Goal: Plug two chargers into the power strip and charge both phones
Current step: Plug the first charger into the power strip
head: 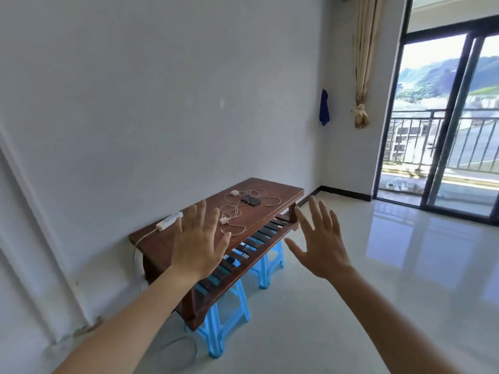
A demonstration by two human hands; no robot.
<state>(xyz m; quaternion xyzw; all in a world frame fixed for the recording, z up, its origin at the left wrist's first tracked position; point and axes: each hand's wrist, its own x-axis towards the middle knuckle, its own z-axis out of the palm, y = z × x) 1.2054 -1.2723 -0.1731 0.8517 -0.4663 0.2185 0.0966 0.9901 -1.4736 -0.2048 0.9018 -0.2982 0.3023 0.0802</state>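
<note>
While both of our arms reach forward, our left hand (198, 244) is raised with its back toward us and its fingers spread wide, holding nothing. Our right hand (320, 244) is lifted in the same way, fingers fanned apart and empty, and it hangs over the pale floor (378, 306) to the right of the worktop. Neither hand touches anything.

Beyond the left hand stands the dark wooden worktop (280, 191), set against the white wall (162, 90). At its left end, partly behind our left fingertips, lies the white power strip (168, 221), its lead running off the worktop's edge and down the wall side. Just right of our left hand sits one small white charger (223, 220), and a second charger (234, 192) lies farther back. Their thin pale cables (237, 209) loop loosely across the wood between them and are tangled together. Amid those loops rests a dark phone (251, 201); we cannot tell from here whether it is one phone or two stacked. Neither charger appears to be seated in the strip.

Under the top runs a slatted shelf (259, 236), and blue plastic stools (216, 327) stand beneath it. At far right a glass balcony door (448, 125) lets in daylight, with a tied curtain (363, 76) beside it.
</note>
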